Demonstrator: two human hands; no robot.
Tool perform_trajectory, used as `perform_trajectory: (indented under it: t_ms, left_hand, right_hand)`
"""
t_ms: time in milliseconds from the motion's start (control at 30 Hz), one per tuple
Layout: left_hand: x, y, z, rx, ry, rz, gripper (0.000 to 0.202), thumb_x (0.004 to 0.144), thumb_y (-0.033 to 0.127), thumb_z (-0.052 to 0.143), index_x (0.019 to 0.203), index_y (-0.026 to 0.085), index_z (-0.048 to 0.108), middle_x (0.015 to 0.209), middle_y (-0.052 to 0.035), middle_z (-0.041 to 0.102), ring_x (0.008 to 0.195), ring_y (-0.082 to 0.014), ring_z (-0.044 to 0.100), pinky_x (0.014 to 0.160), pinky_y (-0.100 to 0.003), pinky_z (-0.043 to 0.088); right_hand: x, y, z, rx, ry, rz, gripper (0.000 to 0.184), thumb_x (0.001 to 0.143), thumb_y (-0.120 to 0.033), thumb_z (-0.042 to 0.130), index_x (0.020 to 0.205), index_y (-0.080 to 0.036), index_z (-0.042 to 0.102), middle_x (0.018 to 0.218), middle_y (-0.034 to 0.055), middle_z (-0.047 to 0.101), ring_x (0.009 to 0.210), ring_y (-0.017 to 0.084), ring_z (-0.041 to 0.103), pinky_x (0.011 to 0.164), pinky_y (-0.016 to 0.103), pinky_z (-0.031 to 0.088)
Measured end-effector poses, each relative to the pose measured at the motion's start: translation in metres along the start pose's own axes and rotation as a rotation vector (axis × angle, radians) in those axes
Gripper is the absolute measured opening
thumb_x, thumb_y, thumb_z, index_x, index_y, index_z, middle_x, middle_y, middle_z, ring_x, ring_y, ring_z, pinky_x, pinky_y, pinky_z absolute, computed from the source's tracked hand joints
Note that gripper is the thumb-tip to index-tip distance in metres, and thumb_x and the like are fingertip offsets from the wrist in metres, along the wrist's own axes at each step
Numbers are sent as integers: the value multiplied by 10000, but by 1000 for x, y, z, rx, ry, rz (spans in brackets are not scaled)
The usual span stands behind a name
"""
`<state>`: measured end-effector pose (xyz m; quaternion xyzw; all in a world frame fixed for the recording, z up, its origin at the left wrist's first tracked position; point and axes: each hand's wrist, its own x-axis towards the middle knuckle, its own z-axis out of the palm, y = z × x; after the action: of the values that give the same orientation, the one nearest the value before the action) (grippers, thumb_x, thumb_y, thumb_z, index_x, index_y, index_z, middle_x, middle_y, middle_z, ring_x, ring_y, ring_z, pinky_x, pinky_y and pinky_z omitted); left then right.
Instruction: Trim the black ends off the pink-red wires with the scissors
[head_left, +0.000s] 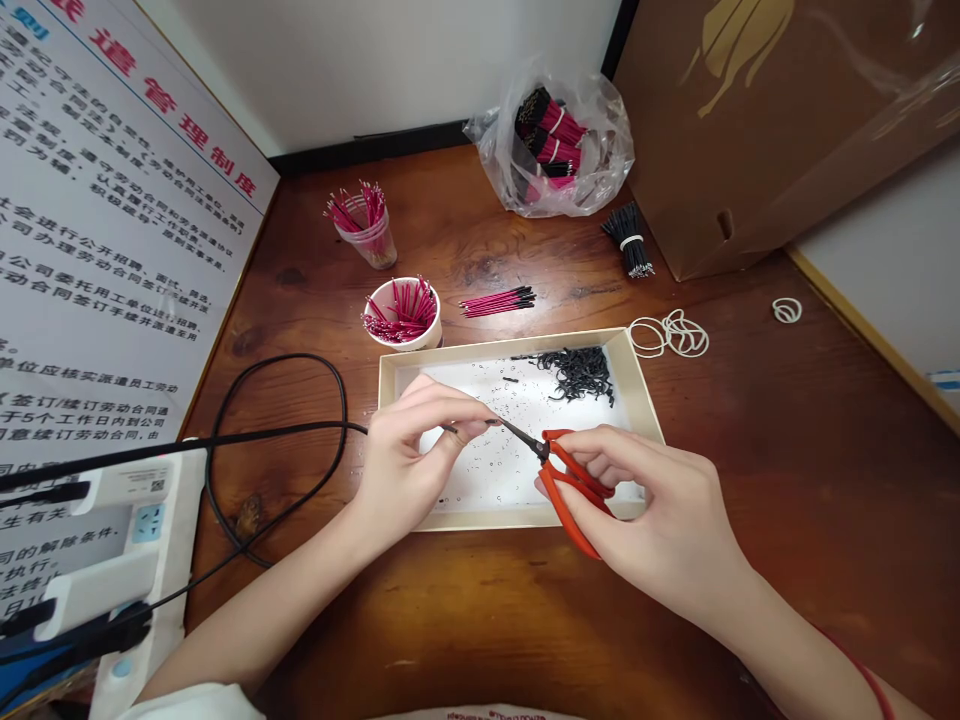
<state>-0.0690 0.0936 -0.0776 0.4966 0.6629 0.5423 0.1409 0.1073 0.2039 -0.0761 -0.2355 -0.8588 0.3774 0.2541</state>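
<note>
My left hand (409, 450) pinches a short black wire piece (450, 429) over a shallow cream tray (637, 385). My right hand (660, 510) grips red-handled scissors (574, 480), whose thin black blades point left and meet the wire at my left fingertips. A heap of black wire offcuts (581, 372) lies in the tray's far right corner, and tiny black scraps speckle its white floor.
A white cup of red wires (401, 312) and a clear cup of red wires (365, 225) stand behind the tray. A loose red-black bundle (499, 301), a black bundle (630, 240), a plastic bag of bundles (555, 145), rubber bands (671, 335) and a cardboard box (780, 110) lie beyond. Power strip (112, 560) and black cable (277, 430) at left.
</note>
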Motion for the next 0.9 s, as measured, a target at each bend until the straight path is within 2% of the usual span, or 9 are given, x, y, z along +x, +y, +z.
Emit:
perform_trajectory:
  t_ms: [900]
  left_hand:
    - [0,0,0,9,-20,-2,172,879,95,666,828,223,770,760,-14,771,715,-159,650,666,-302,484]
  right_hand:
    - [-1,1,0,-17,-8,-22,71,838,-143,649,822,-212,655,604,-34,625,494,98,516,478,225,471]
